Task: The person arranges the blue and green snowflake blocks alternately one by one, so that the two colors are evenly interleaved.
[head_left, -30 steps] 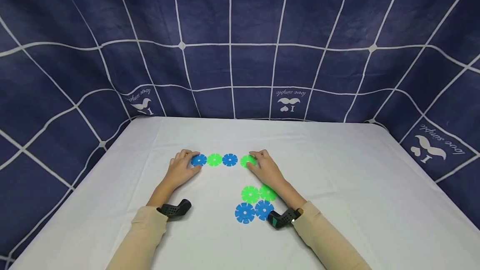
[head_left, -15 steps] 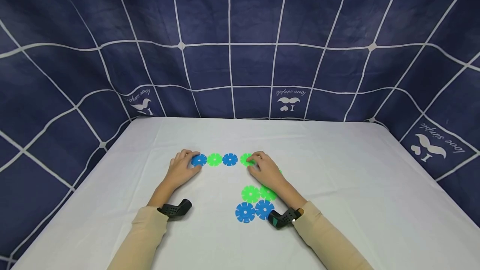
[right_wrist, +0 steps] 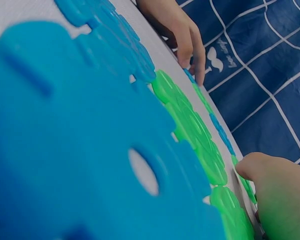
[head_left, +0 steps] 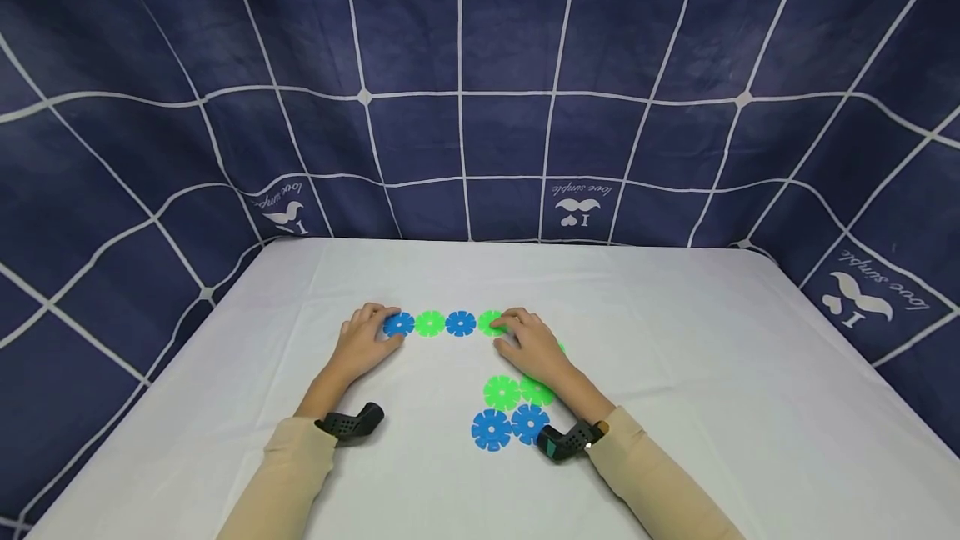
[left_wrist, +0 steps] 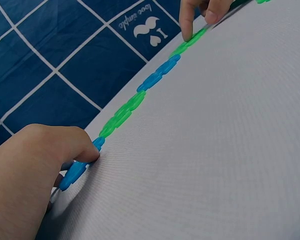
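Navy curtain with a white grid (head_left: 637, 32) behind; white cloth-covered table (head_left: 675, 407) as work surface. On it, notched plastic flower discs, all lying flat.

Far row, left to right: left-end blue disc (head_left: 394, 325), inner green disc (head_left: 424, 323), inner blue disc (head_left: 455, 324), right-end green disc (head_left: 486, 323). Colours alternate. Cannot tell whether the last two touch; any gap is slight.

Left hand (head_left: 362, 346): thumb and fingers pinch the left-end blue disc across its near and far edges. Right hand (head_left: 534, 346): fingers loosely bent, a fingertip on the right-end green disc, thumb parted from it on the near side.

Nearer the person: two blue discs (head_left: 486, 430) and, just beyond them, two green discs (head_left: 533, 390). Another scrap of green (head_left: 562, 347) shows beside the right hand; mostly hidden.

Step in hand (judgement): straightening the row, right-end disc being settled against its neighbour. Next move would call for a light leftward nudge with the left end braced, then lifting the right hand clear to fetch a blue disc, if the alternation is to run on.
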`<action>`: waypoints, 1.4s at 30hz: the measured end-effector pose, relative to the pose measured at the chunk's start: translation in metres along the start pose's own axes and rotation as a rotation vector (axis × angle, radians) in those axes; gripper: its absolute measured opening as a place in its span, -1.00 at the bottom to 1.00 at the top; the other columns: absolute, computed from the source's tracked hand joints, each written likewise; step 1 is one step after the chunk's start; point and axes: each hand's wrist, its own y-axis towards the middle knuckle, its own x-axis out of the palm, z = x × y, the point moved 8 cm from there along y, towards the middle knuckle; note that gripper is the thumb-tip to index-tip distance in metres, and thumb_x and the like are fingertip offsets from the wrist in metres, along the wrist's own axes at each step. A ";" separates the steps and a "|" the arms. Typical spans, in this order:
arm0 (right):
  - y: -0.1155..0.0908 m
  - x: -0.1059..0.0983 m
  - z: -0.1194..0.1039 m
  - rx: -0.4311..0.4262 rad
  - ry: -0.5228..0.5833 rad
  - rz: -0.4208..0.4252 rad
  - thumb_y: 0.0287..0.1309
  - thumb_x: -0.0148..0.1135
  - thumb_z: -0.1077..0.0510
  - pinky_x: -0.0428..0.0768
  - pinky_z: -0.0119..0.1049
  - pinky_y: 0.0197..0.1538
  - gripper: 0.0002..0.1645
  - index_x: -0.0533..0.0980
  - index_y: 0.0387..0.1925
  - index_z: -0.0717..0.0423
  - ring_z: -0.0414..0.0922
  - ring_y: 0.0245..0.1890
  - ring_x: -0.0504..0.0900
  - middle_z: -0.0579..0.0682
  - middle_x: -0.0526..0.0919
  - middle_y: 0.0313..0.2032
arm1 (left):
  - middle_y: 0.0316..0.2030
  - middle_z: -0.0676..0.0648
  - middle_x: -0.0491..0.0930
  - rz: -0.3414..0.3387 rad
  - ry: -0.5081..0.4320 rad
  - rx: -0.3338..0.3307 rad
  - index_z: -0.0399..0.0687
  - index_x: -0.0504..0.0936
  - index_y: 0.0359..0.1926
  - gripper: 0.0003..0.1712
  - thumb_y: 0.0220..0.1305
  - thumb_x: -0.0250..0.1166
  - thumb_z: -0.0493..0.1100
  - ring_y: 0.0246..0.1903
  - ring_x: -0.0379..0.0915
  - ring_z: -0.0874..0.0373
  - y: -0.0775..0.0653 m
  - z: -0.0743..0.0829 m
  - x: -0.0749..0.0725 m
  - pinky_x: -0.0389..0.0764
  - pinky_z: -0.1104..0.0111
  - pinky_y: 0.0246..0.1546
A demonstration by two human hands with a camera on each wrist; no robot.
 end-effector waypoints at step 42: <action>0.001 -0.022 -0.017 -0.013 0.175 -0.063 0.16 0.10 0.05 0.37 -0.12 -0.01 -0.67 0.51 -0.01 -0.11 -0.11 -0.11 0.47 -0.08 0.49 0.04 | 0.08 -0.23 0.32 0.002 -0.005 0.005 -0.12 0.39 0.17 -0.39 0.09 0.17 0.01 0.10 0.19 -0.12 0.000 0.000 0.000 0.14 0.03 0.01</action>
